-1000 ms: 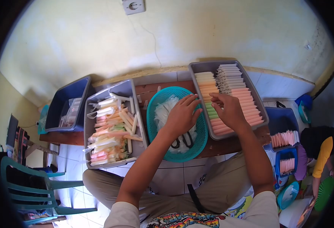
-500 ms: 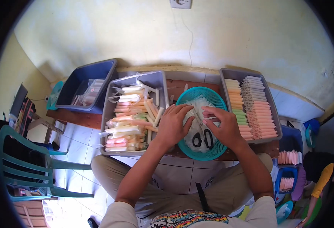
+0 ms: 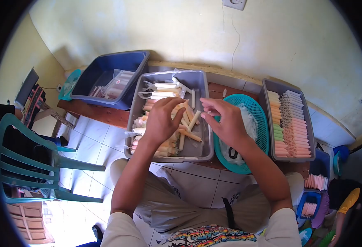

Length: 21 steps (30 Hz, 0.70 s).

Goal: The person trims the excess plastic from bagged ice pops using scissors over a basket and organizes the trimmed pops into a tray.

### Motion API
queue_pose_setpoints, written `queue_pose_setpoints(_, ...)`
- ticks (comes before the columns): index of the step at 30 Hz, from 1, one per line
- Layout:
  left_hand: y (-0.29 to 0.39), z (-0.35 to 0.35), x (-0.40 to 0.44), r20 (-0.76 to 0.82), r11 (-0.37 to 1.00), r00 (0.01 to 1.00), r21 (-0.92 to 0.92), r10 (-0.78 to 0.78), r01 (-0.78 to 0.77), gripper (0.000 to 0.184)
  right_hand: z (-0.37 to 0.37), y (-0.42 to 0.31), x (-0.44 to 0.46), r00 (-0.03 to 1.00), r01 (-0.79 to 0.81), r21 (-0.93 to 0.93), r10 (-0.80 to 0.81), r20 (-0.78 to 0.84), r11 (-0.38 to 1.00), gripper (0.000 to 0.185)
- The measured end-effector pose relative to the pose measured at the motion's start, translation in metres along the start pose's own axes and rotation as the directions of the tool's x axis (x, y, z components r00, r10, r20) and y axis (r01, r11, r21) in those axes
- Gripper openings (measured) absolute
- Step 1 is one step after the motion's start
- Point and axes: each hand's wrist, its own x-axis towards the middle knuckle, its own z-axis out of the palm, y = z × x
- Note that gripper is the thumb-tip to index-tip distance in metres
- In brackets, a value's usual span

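Note:
My left hand point(image 3: 164, 117) hovers over a grey tub point(image 3: 209, 140) of loose, plastic-wrapped pastel sticks point(image 3: 162, 94), with its fingers curved and the thumb apart. Nothing shows in it. To its right, my right hand point(image 3: 227, 121) is above the gap between that tub and a teal mesh basket point(image 3: 264, 136), fingers and thumb spread with nothing visible between them. Inside the basket lie clear plastic bits point(image 3: 251, 123) and scissors, of which one black handle point(image 3: 233, 153) shows; my right hand and forearm hide the rest.
Right of the basket, a second grey tub point(image 3: 267, 96) holds neat rows of pastel sticks point(image 3: 294, 123). A dark blue bin point(image 3: 131, 68) with plastic packets stands at left. A green chair point(image 3: 29, 160) is on the floor; another person's yellow sleeve point(image 3: 349, 200) shows at lower right.
Both hands have moved left relative to the containers, away from the scissors in the basket and toward the tub of loose sticks. The camera view has shifted left.

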Motion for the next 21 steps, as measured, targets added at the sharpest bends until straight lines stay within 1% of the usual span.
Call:
queue_pose_setpoints(3, -0.027, -0.014, 0.002, 0.037, 0.996, 0.998, 0.079, -0.043, 0.04, 0.023, 0.032, 0.011, 0.019, 1.0, 0.013, 0.025, -0.012, -0.005, 1.0, 0.041)
queue_pose_setpoints(5, -0.044, -0.015, 0.001, 0.042, 0.995, 0.997, 0.077, -0.059, 0.055, 0.023, 0.048, 0.017, 0.028, 0.997, -0.027, -0.014, 0.028, 0.069, 1.0, 0.043)
queue_pose_setpoints(7, -0.058, -0.017, 0.0, 0.103, 0.987, 0.985, 0.098, -0.135, 0.125, 0.022, 0.064, 0.025, 0.035, 0.995, -0.036, -0.023, 0.038, 0.087, 0.999, 0.041)
queue_pose_setpoints(8, -0.065, -0.017, 0.0, 0.103, 0.986, 0.984, 0.097, -0.143, 0.133, 0.022, 0.07, 0.029, 0.038, 0.994, -0.043, -0.033, 0.046, 0.1, 0.999, 0.039)
queue_pose_setpoints(9, -0.07, -0.017, 0.0, 0.142, 0.982, 0.975, 0.111, -0.169, 0.154, 0.022, 0.075, 0.032, 0.042, 0.993, -0.045, -0.031, 0.048, 0.108, 0.998, 0.039)
queue_pose_setpoints(10, -0.074, -0.016, 0.0, 0.181, 0.977, 0.964, 0.126, -0.194, 0.173, 0.021, 0.079, 0.035, 0.045, 0.983, -0.088, -0.066, 0.098, 0.154, 0.994, 0.037)
queue_pose_setpoints(11, -0.078, -0.016, 0.0, 0.18, 0.976, 0.963, 0.124, -0.201, 0.18, 0.021, 0.083, 0.038, 0.049, 0.969, -0.129, -0.103, 0.147, 0.198, 0.986, 0.034)
queue_pose_setpoints(13, -0.083, -0.017, 0.002, 0.232, 0.967, 0.943, 0.147, -0.239, 0.209, 0.021, 0.096, 0.052, 0.053, 0.961, -0.139, -0.124, 0.164, 0.221, 0.983, 0.031)
queue_pose_setpoints(15, -0.092, -0.013, 0.0, 0.229, 0.966, 0.943, 0.149, -0.242, 0.211, 0.02, 0.105, 0.063, 0.056, 0.953, -0.148, -0.143, 0.18, 0.244, 0.978, 0.029)
queue_pose_setpoints(17, -0.1, -0.01, -0.002, 0.224, 0.965, 0.944, 0.156, -0.243, 0.211, 0.019, 0.113, 0.069, 0.06, 0.922, -0.187, -0.227, 0.25, 0.296, 0.956, 0.027)
queue_pose_setpoints(18, -0.101, -0.008, -0.004, 0.23, 0.967, 0.946, 0.166, -0.229, 0.194, 0.018, 0.116, 0.073, 0.06, 0.921, -0.185, -0.226, 0.249, 0.299, 0.956, 0.027)
queue_pose_setpoints(20, -0.103, -0.004, -0.007, 0.24, 0.97, 0.947, 0.172, -0.211, 0.173, 0.017, 0.122, 0.081, 0.058, 0.894, -0.24, -0.276, 0.322, 0.311, 0.931, 0.023)
queue_pose_setpoints(21, -0.105, -0.003, -0.007, 0.242, 0.969, 0.946, 0.173, -0.214, 0.175, 0.017, 0.126, 0.083, 0.057, 0.893, -0.241, -0.274, 0.323, 0.312, 0.931, 0.023)
